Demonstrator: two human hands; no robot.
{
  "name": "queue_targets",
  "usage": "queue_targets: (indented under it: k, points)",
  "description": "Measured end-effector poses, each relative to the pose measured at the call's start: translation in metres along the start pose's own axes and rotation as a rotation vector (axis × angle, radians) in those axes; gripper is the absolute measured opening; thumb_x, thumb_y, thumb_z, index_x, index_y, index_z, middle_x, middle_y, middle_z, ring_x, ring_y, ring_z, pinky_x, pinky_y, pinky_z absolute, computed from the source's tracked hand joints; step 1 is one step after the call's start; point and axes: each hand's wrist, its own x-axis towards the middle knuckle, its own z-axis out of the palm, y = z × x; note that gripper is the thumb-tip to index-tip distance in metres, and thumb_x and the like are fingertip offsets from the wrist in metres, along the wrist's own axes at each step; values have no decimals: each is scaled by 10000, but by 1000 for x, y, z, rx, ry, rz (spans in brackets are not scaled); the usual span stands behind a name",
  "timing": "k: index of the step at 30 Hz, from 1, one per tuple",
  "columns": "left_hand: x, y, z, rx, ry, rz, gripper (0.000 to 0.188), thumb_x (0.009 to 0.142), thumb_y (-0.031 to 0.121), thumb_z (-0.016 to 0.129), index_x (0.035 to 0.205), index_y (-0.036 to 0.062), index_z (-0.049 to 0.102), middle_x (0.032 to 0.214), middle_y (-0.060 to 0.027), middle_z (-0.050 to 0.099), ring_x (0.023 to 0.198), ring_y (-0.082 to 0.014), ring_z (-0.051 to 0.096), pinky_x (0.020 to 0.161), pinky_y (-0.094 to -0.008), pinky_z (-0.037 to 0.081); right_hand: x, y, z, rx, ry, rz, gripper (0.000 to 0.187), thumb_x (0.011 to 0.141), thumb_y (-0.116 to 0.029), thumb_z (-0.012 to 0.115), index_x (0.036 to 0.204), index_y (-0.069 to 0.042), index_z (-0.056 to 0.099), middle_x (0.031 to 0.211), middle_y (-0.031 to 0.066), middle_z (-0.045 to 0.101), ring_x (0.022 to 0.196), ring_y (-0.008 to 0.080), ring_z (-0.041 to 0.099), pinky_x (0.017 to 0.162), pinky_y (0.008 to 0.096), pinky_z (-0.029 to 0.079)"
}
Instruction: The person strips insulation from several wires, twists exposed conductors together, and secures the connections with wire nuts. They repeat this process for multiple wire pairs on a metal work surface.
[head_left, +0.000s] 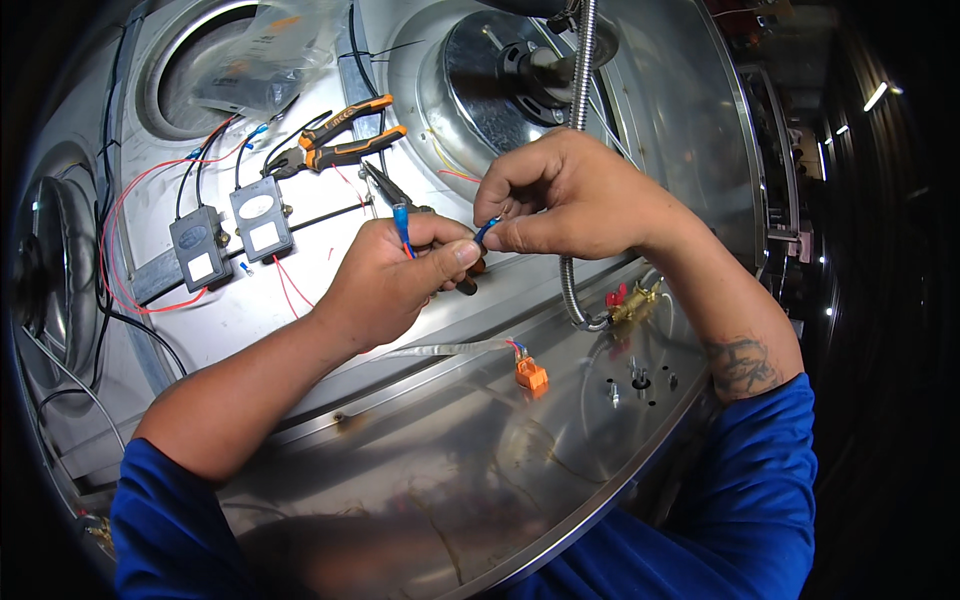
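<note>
My left hand is closed, its thumb and forefinger pinching a thin wire. From that fist a blue insulated crimp connector on a red wire stands upright. Between the two hands is a second, smaller blue crimp terminal. The thumb and fingers of my right hand pinch its metal end. Just behind the left hand lie dark-jawed pliers, mostly hidden by it. Farther back, orange-and-black pliers rest on the white metal panel.
Two black control boxes with red and black wires lie to the left. A clear plastic bag is at the back. A flexible metal hose descends at right towards a brass valve. An orange connector lies on the steel panel nearer me.
</note>
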Motion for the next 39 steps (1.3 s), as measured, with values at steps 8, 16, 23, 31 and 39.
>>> queue_targets:
  k: [8, 16, 23, 31, 39]
  points:
    - [6, -5, -2, -283, -15, 45, 221, 992, 191, 676, 1058, -20, 687, 917, -83, 688, 820, -139, 630, 791, -299, 516, 11, 11, 6, 186, 95, -55, 183, 838, -13, 810, 998, 24, 729, 845, 32, 716, 784, 79, 661, 711, 235, 539]
    - [1, -9, -8, -257, 5, 16, 213, 989, 159, 667, 1093, -26, 678, 934, -92, 683, 868, -161, 640, 834, -312, 520, 11, 10, 3, 266, 87, -22, 177, 828, -20, 826, 968, 32, 730, 812, 60, 720, 752, 102, 693, 698, 234, 559]
    - [2, -8, -6, -226, -3, 58, 186, 981, 153, 666, 1053, -17, 690, 910, -85, 684, 853, -149, 633, 823, -308, 512, 10, 9, 8, 258, 92, 40, 159, 827, -42, 833, 934, 30, 740, 788, 59, 728, 737, 95, 690, 679, 231, 553]
    - [5, -2, -14, -133, -86, -45, 239, 978, 193, 642, 1106, -6, 678, 991, -91, 701, 946, -158, 648, 882, -319, 501, 16, 14, 16, 220, 76, -1, 221, 901, -154, 795, 1028, 22, 751, 937, 61, 754, 878, 113, 681, 827, 267, 553]
    - [8, 53, -53, 566, 91, 437, 292, 913, 147, 665, 1167, 6, 698, 1059, -106, 706, 972, -185, 655, 901, -335, 504, 12, 8, 12, 163, 48, -22, 270, 999, -227, 681, 1081, 26, 728, 987, 64, 740, 901, 109, 659, 862, 289, 540]
